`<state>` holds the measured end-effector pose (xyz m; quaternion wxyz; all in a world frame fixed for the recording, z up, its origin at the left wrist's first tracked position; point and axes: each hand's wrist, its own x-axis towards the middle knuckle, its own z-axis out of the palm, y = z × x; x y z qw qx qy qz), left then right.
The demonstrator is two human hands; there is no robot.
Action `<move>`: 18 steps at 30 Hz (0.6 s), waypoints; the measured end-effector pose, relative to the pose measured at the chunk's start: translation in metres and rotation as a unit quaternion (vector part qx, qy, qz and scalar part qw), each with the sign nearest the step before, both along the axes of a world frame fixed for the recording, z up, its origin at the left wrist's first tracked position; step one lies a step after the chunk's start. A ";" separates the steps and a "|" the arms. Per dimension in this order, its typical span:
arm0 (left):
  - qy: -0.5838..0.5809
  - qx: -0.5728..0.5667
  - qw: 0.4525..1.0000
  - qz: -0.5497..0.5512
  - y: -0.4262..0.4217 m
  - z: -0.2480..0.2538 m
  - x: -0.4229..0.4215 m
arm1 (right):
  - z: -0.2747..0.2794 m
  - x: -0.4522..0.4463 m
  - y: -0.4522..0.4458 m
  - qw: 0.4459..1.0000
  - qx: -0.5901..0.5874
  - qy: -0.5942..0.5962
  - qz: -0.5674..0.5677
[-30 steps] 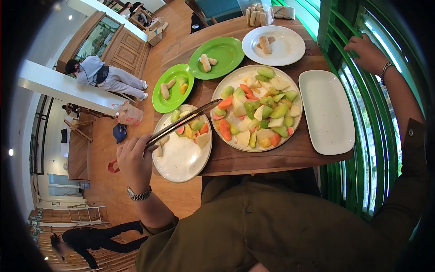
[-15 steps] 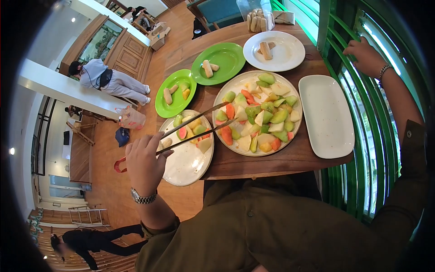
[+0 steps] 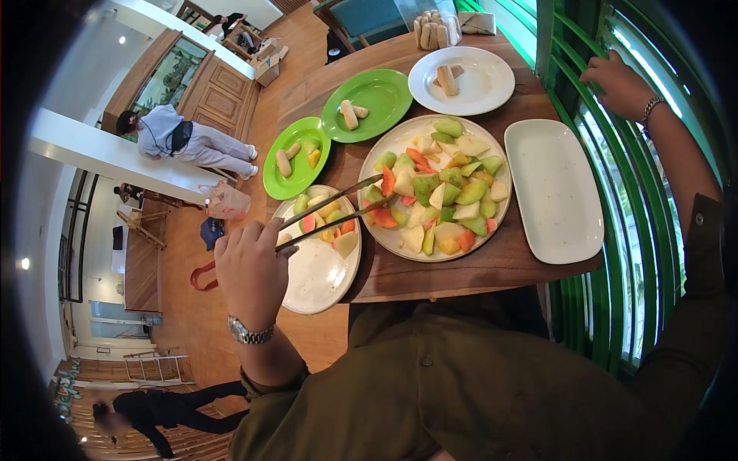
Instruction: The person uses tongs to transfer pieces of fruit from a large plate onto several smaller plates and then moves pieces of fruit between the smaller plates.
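Dark metal tongs [image 3: 332, 201] are held in my left hand [image 3: 252, 269], with their two arms apart and the tips over the left edge of the large plate of cut fruit [image 3: 453, 256]. Whether the tips touch a piece is hard to tell. Under the tongs' arms lies a smaller white plate [image 3: 311, 280] with some fruit at its upper side. My right hand [image 3: 615, 83] rests at the green window slats [image 3: 607, 253], its fingers bent over a bar; nothing else shows in it.
A white rectangular dish [image 3: 555, 192] lies right of the fruit. Behind stand a white plate [image 3: 492, 77] and two green plates [image 3: 384, 88] [image 3: 284, 184] with biscuits, plus a container of biscuits [image 3: 434, 32]. People stand in the room at the left.
The tongs first swung open from nearly closed; since then, their tips have come closer together over the orange pieces. My right hand has stayed at the slats.
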<state>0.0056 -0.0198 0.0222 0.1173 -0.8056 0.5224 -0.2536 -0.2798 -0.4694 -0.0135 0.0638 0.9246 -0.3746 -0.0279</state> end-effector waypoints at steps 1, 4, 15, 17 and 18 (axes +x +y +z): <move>0.000 0.001 1.000 0.000 -0.002 -0.001 0.001 | 0.000 0.000 -0.001 1.000 0.002 0.001 -0.001; -0.011 -0.001 1.000 -0.003 -0.005 -0.002 0.002 | 0.007 0.003 0.007 1.000 0.023 0.013 -0.014; 0.009 -0.035 0.999 0.024 0.018 0.006 0.010 | -0.001 -0.001 -0.002 1.000 -0.015 0.011 0.008; 0.024 -0.064 0.997 0.025 0.029 0.007 0.019 | -0.002 0.001 -0.001 0.999 -0.028 0.010 0.020; 0.041 -0.092 0.995 0.020 0.035 0.006 0.025 | 0.000 0.001 -0.001 1.000 -0.017 0.010 0.018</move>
